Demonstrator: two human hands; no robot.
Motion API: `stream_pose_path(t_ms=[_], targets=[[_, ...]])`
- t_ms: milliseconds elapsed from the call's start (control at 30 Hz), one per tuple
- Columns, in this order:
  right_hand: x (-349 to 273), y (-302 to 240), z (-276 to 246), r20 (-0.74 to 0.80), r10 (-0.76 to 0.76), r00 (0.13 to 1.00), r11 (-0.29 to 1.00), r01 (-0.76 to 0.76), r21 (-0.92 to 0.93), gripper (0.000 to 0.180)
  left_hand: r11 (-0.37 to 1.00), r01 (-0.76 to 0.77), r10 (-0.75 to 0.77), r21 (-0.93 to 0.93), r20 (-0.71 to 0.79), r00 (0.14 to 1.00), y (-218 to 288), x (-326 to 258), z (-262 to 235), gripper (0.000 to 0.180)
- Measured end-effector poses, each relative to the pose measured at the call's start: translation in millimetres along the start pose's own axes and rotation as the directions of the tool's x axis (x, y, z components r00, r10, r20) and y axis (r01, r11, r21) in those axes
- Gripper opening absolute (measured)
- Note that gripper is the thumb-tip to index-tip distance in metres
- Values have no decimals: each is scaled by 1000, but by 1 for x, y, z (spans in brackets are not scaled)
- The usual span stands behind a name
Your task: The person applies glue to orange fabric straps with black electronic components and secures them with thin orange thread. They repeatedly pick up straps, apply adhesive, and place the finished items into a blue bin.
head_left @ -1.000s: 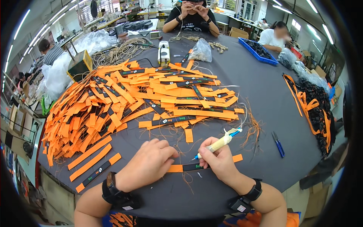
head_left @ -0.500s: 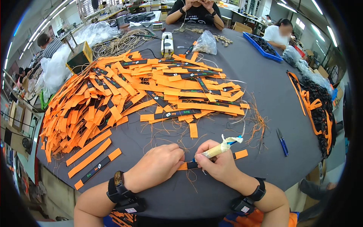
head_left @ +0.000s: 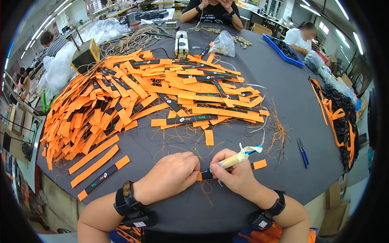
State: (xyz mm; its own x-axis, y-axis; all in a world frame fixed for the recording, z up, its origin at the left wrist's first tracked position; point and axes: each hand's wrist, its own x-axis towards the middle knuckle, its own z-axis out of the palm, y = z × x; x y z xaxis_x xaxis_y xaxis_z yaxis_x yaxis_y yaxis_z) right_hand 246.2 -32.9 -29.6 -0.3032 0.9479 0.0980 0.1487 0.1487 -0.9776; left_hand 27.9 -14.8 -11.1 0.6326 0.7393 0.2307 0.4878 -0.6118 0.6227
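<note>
Head view: orange-black strap [head_left: 207,176] lies beneath right grip [head_left: 236,174], apparently touching.

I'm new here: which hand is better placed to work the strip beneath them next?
Likely the right hand: it holds a pen-like tool over the strip; the left hand shows none.

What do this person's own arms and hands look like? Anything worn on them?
The left hand and right hand are gloveless, the forearms sleeveless. Each forearm wears a black band and a black box with a pale label; the left also has a dark, rounded watch.
</note>
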Motion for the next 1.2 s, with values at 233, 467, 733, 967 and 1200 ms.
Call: stream_pose_path(t_ms=[233, 467, 733, 967, 1200], targets=[[0, 0, 0, 5, 8, 1000, 1000, -8, -6, 12, 1000, 1, -2, -8, -7, 1000, 0, 0, 0, 11], [0, -1, 0, 1, 16, 1000, 1000, -16, -13, 12, 1000, 17, -17, -22, -10, 1000, 0, 1, 0, 11], [0, -8, 2, -90, 151, 984, 966, -127, 226, 10, 956, 83, -37, 281, -167, 985, -1, -4, -19, 12], [0, -4, -4, 4, 140, 990, 981, -139, 133, 8, 992, 124, -124, 14, 36, 992, 18, -7, -13, 15], [0, -2, -4, 25, 72, 997, 995, -73, 68, 8, 994, 109, -108, -3, 117, 987, 21, -9, -12, 17]])
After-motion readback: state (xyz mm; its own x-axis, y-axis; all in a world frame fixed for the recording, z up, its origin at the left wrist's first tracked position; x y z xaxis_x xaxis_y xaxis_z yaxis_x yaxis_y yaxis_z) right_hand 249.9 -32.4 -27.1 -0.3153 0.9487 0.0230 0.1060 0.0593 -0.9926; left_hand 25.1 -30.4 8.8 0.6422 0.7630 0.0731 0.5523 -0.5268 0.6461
